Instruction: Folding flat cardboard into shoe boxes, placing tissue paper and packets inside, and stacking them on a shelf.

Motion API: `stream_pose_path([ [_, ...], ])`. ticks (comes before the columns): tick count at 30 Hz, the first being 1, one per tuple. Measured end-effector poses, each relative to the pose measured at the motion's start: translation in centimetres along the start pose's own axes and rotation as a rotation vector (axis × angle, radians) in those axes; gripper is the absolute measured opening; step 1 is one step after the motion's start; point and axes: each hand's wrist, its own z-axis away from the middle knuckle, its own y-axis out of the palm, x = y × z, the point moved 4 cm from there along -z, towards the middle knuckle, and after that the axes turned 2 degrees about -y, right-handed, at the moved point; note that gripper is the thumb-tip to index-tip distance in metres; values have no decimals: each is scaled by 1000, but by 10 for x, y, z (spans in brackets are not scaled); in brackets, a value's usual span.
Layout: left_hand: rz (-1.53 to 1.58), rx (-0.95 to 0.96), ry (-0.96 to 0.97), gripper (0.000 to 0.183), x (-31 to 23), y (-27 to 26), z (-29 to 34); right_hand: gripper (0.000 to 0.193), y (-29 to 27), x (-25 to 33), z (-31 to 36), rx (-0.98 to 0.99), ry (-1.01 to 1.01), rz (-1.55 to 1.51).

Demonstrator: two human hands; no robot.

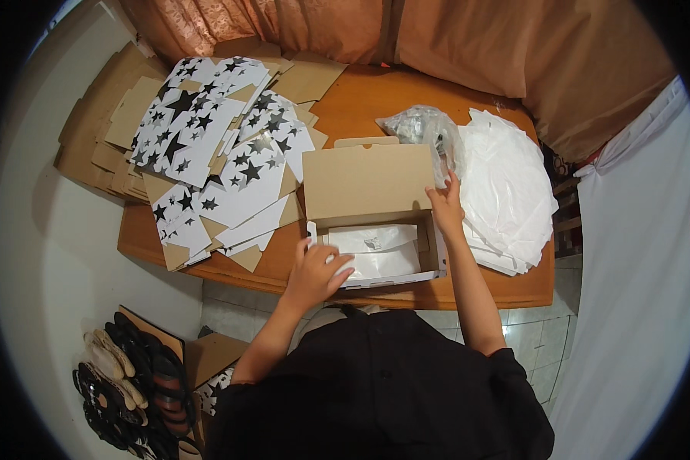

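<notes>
A cardboard box [368,180] stands on the table in front of me, its brown lid raised at the back. Inside lies a white paper sheet [391,262] with a folded flap and a small grey mark. My left hand [314,272] is over the box's left front corner, fingers bent and apart, nothing visibly held. By the right edge of the raised lid is my right hand [446,205]. Its thumb is close to the lid, and its fingers point up toward a clear plastic bag [425,126]; whether they touch it I cannot tell.
Flat star-printed cardboard pieces [199,130] lie heaped on the left of the wooden table [345,100]. On the right is a stack of white paper sheets [510,184]. Several sandals [130,383] are piled low at the left. A brown curtain [468,46] hangs behind.
</notes>
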Motion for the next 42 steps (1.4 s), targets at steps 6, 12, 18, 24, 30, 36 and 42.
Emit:
stream_pose_path([
  [6,65,0,-89,14,-5,17,63,70,4,2,-8,42,169,-562],
  [12,-48,-80,-192,11,1,36,74,71,-15,21,8,70,51,-642],
  [18,-173,-123,-209,28,7,51,49,87,-33,35,59,-3,-297,-521],
  [24,-163,-113,-186,33,-22,72,38,113,-33,28,102,-37,-207,-606],
  [30,-130,-262,-198,25,-30,86,57,111,-28,-3,117,-54,-355,-298],
  [36,-182,-252,-216,25,-35,88,63,75,-29,-2,129,-47,-478,-11],
  [42,-230,-213,-212,23,-36,89,66,39,-24,-13,137,-68,-590,65],
])
